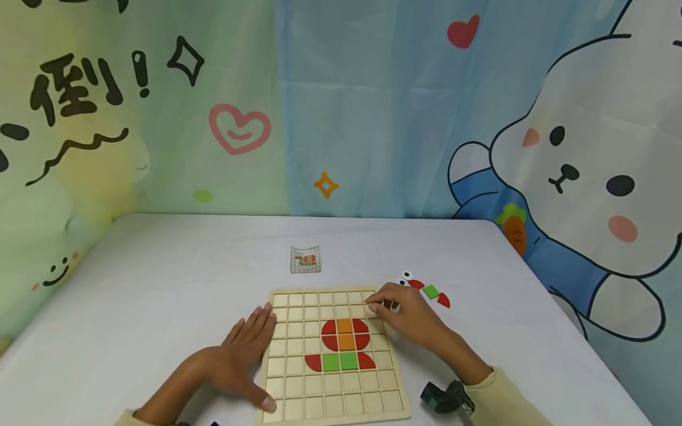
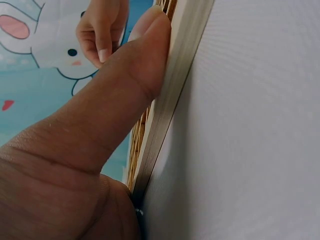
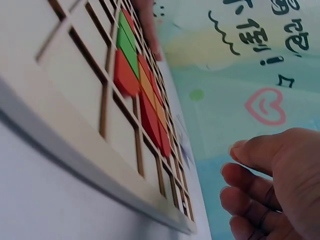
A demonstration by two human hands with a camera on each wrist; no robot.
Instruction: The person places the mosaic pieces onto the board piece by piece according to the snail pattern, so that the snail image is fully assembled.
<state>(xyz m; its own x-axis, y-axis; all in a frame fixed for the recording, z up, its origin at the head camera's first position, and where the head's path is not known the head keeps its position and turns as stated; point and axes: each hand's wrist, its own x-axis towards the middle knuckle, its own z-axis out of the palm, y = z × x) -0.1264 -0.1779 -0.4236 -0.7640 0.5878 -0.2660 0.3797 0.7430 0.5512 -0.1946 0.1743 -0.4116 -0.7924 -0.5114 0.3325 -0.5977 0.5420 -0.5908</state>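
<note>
1. Left hand [image 1: 231, 362]: lies along the left edge of the board [image 1: 293, 386], fingers straight and close together, thumb spread wide to the near left corner. The left wrist view shows the thumb against the edge; its likely purpose is to keep the board from sliding.
2. Card [image 1: 305, 260]: lies beyond the board's far edge, left of its middle. It bears a small coloured pattern on a grid, and probably serves as a reference that neither hand covers.
3. Laid tiles: in the board's middle, red tiles [image 1: 330, 342] flank two orange tiles [image 1: 346, 342]; nearer, two green tiles [image 1: 331, 362] sit between red ends. The grid strips presumably keep each in place. All lie right of the left fingers and nearer than the right fingertips, touched by neither.
4. Right hand [image 1: 407, 313]: at the board's far right corner, fingers curled, thumb tip beside the forefinger. Whether they pinch something small cannot be told.
5. Loose tiles [image 1: 431, 291]: red and green, with eye pieces [image 1: 407, 276], right of the board's far right corner, just beyond the right knuckles; presumably kept there within easy reach.
</note>
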